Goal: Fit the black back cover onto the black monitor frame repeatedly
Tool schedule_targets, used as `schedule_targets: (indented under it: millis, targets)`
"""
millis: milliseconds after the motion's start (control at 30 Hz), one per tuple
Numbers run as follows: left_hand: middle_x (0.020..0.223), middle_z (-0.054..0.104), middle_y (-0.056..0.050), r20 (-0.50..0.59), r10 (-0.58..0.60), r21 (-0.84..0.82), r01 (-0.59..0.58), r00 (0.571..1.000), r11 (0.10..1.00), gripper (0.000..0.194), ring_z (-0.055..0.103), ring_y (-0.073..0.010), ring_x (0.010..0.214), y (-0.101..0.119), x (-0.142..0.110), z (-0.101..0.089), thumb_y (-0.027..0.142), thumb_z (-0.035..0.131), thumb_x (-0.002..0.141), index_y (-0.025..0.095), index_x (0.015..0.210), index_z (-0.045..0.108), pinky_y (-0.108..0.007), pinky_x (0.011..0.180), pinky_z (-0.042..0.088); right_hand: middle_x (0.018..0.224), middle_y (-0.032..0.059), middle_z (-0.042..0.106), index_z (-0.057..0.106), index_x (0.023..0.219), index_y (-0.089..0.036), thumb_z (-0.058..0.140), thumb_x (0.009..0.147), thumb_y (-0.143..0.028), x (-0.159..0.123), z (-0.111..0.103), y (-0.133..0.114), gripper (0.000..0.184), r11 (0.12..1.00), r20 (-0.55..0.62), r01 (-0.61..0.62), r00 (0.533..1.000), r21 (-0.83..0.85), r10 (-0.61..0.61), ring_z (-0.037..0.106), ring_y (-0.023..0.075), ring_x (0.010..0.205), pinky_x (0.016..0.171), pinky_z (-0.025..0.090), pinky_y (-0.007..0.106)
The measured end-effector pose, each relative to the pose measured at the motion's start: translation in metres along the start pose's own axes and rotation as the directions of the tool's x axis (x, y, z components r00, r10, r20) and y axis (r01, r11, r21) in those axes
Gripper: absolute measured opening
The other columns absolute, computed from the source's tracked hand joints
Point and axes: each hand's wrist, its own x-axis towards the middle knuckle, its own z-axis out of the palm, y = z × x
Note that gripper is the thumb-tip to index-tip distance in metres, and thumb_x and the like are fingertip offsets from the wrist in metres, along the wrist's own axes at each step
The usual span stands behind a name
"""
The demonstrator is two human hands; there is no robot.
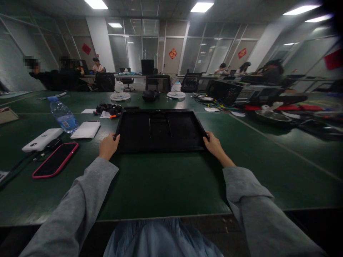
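The black tray (134, 134) is on the green table (166, 185), in front of the person. The left hand (108, 146) has its fingers clamped on the tray's left edge, and the right hand (214, 145) grips its right edge the same way. Left of the tray are a water bottle (63, 116) and a pink-edged phone (55, 160); beyond it stand two white fans (120, 96).

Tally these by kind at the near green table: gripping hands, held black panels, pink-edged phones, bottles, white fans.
Left hand and right hand: 2
Black panel, held: 1
Pink-edged phone: 1
Bottle: 1
Left fan and right fan: 2
Total: 7
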Motion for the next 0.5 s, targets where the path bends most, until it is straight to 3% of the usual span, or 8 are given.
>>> schedule_targets:
  millis: [167,300,400,500]
  targets:
    - [0.114,0.075,-0.019,-0.012,-0.003,-0.025,0.002,1.000,1.000,0.051,0.070,-0.0367,0.109,0.000,-0.001,0.000,0.056,0.043,0.100,0.019,0.126,0.068,-0.046,0.089,0.052,0.105,0.0168,0.074,0.061,0.129,-0.015,0.051,0.088,-0.029,0.001,0.000,0.000,0.044,0.999,0.013,-0.034,0.999,0.042,0.034,0.071,0.0319,0.099,0.094,0.053,0.048]
    - [0.115,0.074,-0.019,-0.039,0.022,-0.069,-0.025,0.999,0.997,0.050,0.070,-0.0365,0.109,-0.002,-0.001,0.001,0.054,0.043,0.100,0.018,0.127,0.066,-0.048,0.091,0.053,0.104,0.0172,0.072,0.061,0.127,-0.014,0.053,0.085,-0.031,0.005,0.004,0.009,0.046,0.997,-0.029,0.031,0.999,0.069,-0.029,0.068,0.0320,0.099,0.094,0.053,0.051]
    - [0.126,0.068,-0.022,-0.178,0.104,-0.115,-0.126,0.979,0.985,0.053,0.066,-0.0360,0.116,-0.003,0.000,0.004,0.047,0.044,0.100,0.011,0.137,0.057,-0.050,0.097,0.052,0.109,0.0203,0.068,0.057,0.133,-0.010,0.054,0.083,-0.034,0.007,0.007,0.013,0.056,0.993,-0.154,0.110,0.983,0.032,-0.103,0.064,0.0332,0.102,0.100,0.049,0.056]
    - [0.139,0.058,-0.027,-0.348,0.180,-0.113,-0.232,0.920,0.966,0.060,0.056,-0.0379,0.131,0.000,0.000,0.006,0.046,0.044,0.100,0.005,0.144,0.050,-0.053,0.105,0.048,0.126,0.0255,0.060,0.049,0.142,-0.006,0.054,0.086,-0.040,0.004,0.006,0.006,0.066,0.990,-0.271,0.134,0.952,-0.036,-0.139,0.056,0.0371,0.118,0.105,0.043,0.061]
